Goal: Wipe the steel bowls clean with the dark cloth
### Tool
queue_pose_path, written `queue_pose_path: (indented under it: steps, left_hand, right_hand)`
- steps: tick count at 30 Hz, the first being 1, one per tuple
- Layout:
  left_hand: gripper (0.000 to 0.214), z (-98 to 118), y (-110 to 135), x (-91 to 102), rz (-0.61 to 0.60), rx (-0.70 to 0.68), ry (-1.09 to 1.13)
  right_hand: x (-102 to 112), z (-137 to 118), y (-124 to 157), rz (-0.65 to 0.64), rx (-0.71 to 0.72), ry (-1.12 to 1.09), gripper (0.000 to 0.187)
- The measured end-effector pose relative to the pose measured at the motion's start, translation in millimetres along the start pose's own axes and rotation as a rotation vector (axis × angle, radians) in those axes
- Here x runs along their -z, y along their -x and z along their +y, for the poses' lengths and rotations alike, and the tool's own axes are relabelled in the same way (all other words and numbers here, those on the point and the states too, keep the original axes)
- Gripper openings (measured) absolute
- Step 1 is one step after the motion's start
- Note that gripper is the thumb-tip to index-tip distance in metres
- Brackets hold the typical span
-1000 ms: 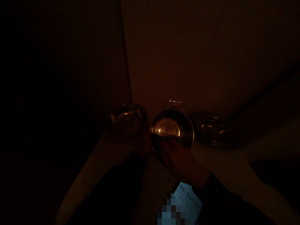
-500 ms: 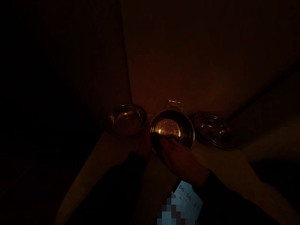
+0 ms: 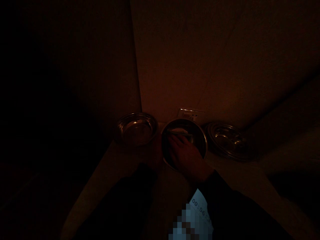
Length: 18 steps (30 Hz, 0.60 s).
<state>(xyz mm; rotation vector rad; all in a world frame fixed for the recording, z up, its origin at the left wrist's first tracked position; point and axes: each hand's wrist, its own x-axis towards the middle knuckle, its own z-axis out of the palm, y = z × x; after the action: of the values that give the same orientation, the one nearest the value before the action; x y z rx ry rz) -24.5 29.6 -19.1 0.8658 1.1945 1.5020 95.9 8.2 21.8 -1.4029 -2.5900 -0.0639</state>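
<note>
A shiny metal bowl (image 3: 205, 146) stands tilted on the table in the middle of the head view. Inside it, my right hand (image 3: 186, 158) presses a thin cloth (image 3: 181, 133) against the bowl's inner surface, with the fingers stretched over it. My left hand (image 3: 156, 154) is at the bowl's left rim and appears to grip it. Darkness hides most of its fingers.
To the left sits a stack of metal bowls (image 3: 119, 128); to the right, a stack of metal dishes (image 3: 212, 141). A wall socket (image 3: 191, 114) is behind the middle bowl. A lit phone (image 3: 198, 203) showing a timer lies near the table's front, partly under my right sleeve.
My right hand and the cloth have moved forward, deeper into the bowl. My left hand stays by the rim. The picture has become darker.
</note>
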Motion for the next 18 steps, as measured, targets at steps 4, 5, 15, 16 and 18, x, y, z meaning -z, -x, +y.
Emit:
queue_pose_path:
  steps: [4, 5, 15, 16, 18]
  left_hand:
    - [0.038, -2.5, 0.8, 0.7, 0.005, 0.058, -0.022]
    - [0.038, -1.7, 2.0, 0.9, 0.004, 0.06, -0.033]
    - [0.039, 0.9, 5.2, 2.6, -0.012, 0.014, -0.14]
    - [0.04, -0.3, 4.8, 2.8, -0.017, 0.002, -0.14]
    - [0.041, -2.7, 4.1, 3.2, -0.037, -0.015, -0.132]
  right_hand:
    - [-2.4, 0.6, 15.7, -0.039, 0.064, -0.012, 0.042]
    - [-2.0, 0.8, 19.7, -0.053, 0.085, -0.026, 0.041]
    - [2.3, 13.5, 2.1, -0.018, -0.05, 0.061, 0.044]
    - [2.4, 17.3, -1.2, -0.005, -0.093, 0.077, 0.044]
    - [2.1, 24.3, -6.3, 0.025, -0.163, 0.097, 0.043]
